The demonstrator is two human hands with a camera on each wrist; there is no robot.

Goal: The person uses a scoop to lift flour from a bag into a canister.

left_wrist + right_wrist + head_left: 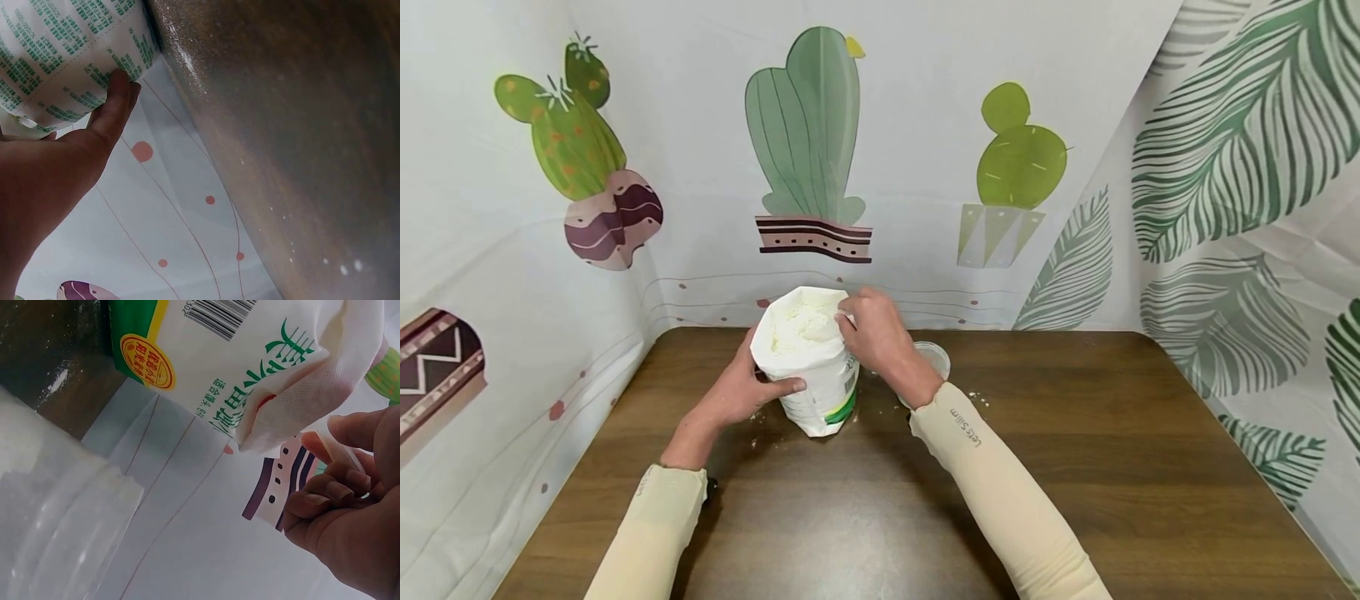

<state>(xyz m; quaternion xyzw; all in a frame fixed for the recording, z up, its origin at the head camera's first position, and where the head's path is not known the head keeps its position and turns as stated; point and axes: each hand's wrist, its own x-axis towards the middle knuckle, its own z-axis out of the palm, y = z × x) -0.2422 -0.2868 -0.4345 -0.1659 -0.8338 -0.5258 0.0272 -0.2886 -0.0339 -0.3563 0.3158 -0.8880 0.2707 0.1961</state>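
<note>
In the middle of the head view, a white bag of flour (808, 358) stands open on the brown table (1075, 467). The left hand (741, 392) is curled round the bag's left side, with the thumb lying across the front. The right hand (876, 333) is at the top right edge of the bag, fingers bent over the rim. In the right wrist view those fingers (331, 500) are curled, and a thin clear thing sits between them, but it is too blurry to tell what it is.

The left wrist view shows something the head view hides: the thumb (115, 106) pressing on the side of the bag (69, 56), which is covered with small green print. White dust is sprinkled on the table (281, 125) there.

The right wrist view shows the bag's (250, 369) barcode, big green letters and a round orange and yellow badge. It also shows a clear plastic tub (56, 512) very close, at the lower left of the frame.

In the head view that tub (934, 360) peeks out just behind the right wrist.

There is one bag, one tub and two hands. Three cactus pictures sit on the back wall (925, 125).
</note>
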